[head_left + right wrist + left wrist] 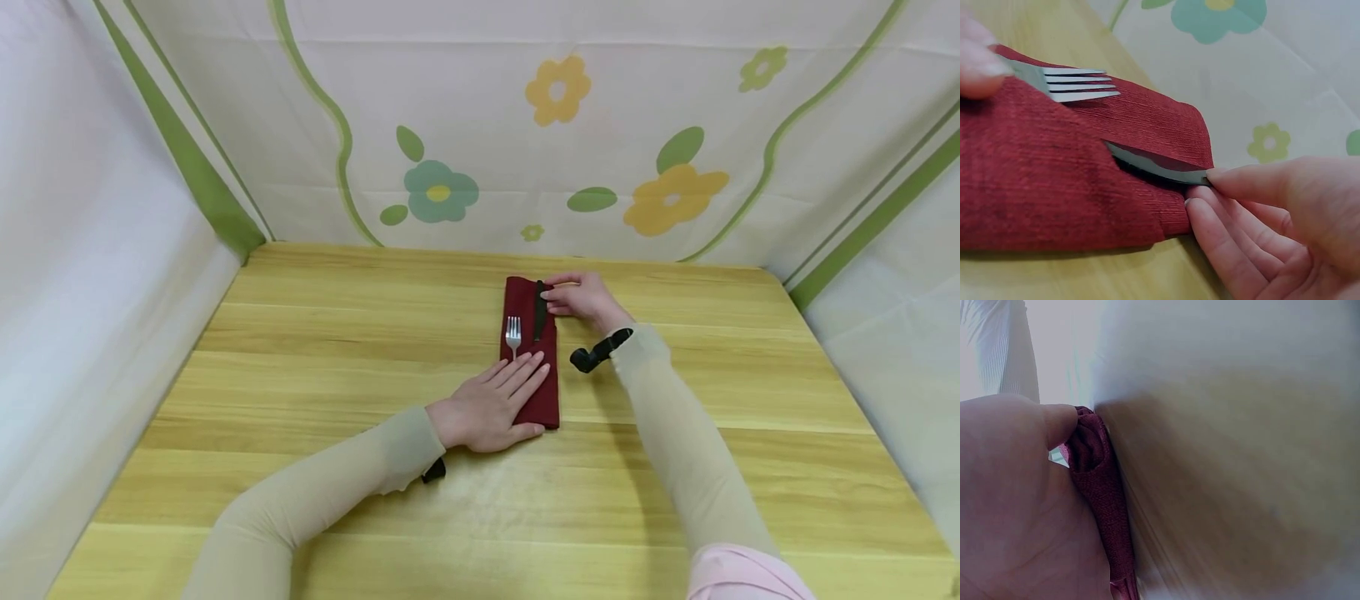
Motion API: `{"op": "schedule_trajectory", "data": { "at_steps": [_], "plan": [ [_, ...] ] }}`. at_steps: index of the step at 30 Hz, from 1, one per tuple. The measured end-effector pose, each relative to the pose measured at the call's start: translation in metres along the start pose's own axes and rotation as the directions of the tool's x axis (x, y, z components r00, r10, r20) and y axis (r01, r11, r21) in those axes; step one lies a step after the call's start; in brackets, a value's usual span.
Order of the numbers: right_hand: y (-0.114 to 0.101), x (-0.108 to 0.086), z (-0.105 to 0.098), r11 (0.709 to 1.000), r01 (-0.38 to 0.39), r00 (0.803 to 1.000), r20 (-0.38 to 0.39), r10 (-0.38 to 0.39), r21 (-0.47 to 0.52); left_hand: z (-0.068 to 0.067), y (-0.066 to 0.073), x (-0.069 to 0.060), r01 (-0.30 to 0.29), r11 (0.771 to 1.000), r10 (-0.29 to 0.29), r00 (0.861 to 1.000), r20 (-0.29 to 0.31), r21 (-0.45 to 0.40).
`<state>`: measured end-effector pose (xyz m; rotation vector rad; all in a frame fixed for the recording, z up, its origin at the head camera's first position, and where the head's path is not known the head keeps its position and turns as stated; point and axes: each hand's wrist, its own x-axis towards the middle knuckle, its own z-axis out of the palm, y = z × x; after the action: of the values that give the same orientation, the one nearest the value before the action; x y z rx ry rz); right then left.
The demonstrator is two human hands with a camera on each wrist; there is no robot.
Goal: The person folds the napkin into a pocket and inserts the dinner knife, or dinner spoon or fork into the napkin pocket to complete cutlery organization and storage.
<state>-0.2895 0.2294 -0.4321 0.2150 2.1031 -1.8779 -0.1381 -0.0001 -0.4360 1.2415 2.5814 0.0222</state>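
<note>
A dark red cloth napkin [546,400], folded into a long narrow pocket, lies on the wooden table. The tines of a silver fork [513,331] stick out of its fold on the left, the handle hidden under cloth and hand. Beside it a dark, shiny knife [1154,167] is partly tucked into the fold. My right hand [587,298] pinches the knife's outer end between thumb and fingers at the napkin's far edge. Flat across the napkin's lower part, my left hand [491,408] presses with straight fingers. In the left wrist view the napkin's rolled edge [1107,506] shows beside the palm.
The wooden tabletop [337,333] stretches out on both sides of the napkin. Behind it hangs a white curtain [487,108] printed with flowers, with more white cloth at left and right. A black strap with a camera [600,350] is on the right wrist.
</note>
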Motion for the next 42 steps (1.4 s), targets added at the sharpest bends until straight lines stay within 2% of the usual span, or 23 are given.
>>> {"op": "schedule_trajectory", "data": {
  "at_steps": [8,19,28,33,37,39,42],
  "plan": [
    [0.0,-0.01,0.005,0.999,0.047,0.999,-0.004,-0.047,-0.007,0.0,-0.001,0.0,0.006,1.0,-0.006,1.0,0.005,-0.011],
    [0.0,-0.018,0.003,0.99,0.061,0.995,0.089,-0.051,-0.123,0.001,0.0,0.001,0.008,1.0,-0.008,1.0,0.004,-0.018],
    [0.003,-0.02,0.002,0.986,0.079,0.993,0.093,-0.066,-0.148,0.002,0.0,0.002,0.001,1.0,-0.001,1.0,-0.008,-0.019],
    [0.0,-0.028,-0.003,0.978,0.134,0.991,0.043,-0.128,-0.163,0.003,-0.001,0.003,-0.002,1.0,0.002,1.0,-0.018,-0.015],
    [-0.008,-0.037,-0.015,0.968,0.178,0.983,-0.011,-0.183,-0.179,0.004,-0.001,0.002,-0.001,1.0,0.001,1.0,-0.017,-0.009],
    [-0.013,-0.042,-0.024,0.958,0.192,0.978,-0.036,-0.204,-0.214,0.005,-0.001,0.002,0.0,1.0,0.0,1.0,-0.016,-0.007],
    [-0.02,-0.049,-0.037,0.928,0.208,0.966,-0.083,-0.244,-0.308,0.005,-0.001,0.002,-0.001,1.0,0.001,1.0,-0.015,-0.001]
  ]
}}
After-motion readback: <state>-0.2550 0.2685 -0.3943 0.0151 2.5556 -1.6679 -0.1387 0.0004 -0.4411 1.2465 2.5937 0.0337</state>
